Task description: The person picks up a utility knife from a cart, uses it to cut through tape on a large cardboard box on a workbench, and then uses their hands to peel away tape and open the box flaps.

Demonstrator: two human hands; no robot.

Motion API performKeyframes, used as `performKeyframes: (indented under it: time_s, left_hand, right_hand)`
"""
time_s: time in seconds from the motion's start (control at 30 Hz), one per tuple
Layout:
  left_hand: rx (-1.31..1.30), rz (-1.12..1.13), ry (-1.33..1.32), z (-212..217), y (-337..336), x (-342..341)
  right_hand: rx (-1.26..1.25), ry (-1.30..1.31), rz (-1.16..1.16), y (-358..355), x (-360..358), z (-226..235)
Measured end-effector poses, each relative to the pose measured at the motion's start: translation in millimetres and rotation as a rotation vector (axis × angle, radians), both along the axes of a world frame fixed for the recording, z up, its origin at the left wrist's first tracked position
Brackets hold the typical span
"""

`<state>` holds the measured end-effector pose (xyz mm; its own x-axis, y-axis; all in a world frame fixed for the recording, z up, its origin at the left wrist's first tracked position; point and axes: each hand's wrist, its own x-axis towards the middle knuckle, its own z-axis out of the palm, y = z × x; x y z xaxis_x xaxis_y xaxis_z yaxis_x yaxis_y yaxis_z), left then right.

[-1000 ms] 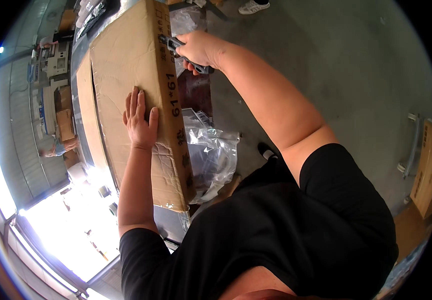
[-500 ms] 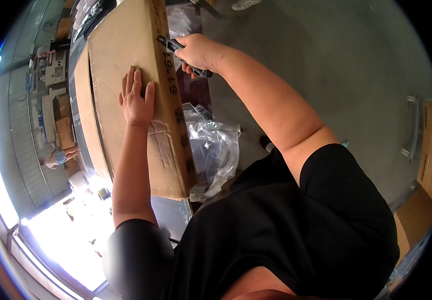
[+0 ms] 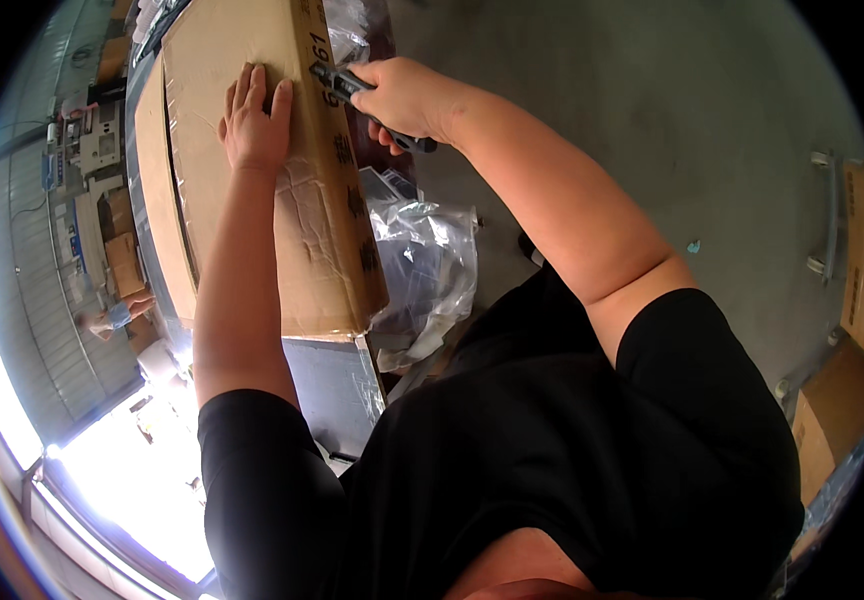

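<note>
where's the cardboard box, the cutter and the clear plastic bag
cardboard box [image 3: 242,240], head view, on its bare top face below the left hand [image 3: 255,125]
cutter [image 3: 340,82], head view, on the dark blade end sticking out of the right hand [image 3: 414,97]
clear plastic bag [image 3: 430,262], head view, on its crinkled middle

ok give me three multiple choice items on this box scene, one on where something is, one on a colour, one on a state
1. Where does the left hand rest?
A. flat on top of the cardboard box
B. on the floor
C. inside the plastic bag

2. What colour is the person's shirt?
A. white
B. black
C. red

3. What is the right hand doing?
A. hanging open and empty
B. gripping a dark cutter at the box's edge
C. lying flat on the box

Answers:
1 A: the palm and spread fingers lie on the box's top face.
2 B: sleeves and body are plainly black.
3 B: the fingers are closed round the tool's handle, its tip at the box's side edge.
</note>
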<state>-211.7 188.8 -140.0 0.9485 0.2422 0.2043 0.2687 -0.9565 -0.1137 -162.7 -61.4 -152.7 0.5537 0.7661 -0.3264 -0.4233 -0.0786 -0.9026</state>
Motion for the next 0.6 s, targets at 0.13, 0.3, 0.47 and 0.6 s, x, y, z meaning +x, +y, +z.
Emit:
performKeyframes:
  time_s: [0.13, 0.3, 0.47, 0.6]
  left_hand:
    - [0.025, -0.003, -0.015, -2, 11, -5]
    - [-0.059, 0.005, -0.001, 0, 4, 0]
    - [-0.065, -0.013, -0.024, -1, 8, -2]
    - [-0.066, -0.024, -0.020, -1, 7, -1]
  right_hand:
    - [0.030, -0.010, 0.011, -11, -33, 6]
    - [0.049, -0.001, 0.023, -22, -57, -1]
    - [0.033, -0.084, 0.028, -32, -90, -5]
    - [-0.035, -0.163, 0.041, -41, -112, -9]
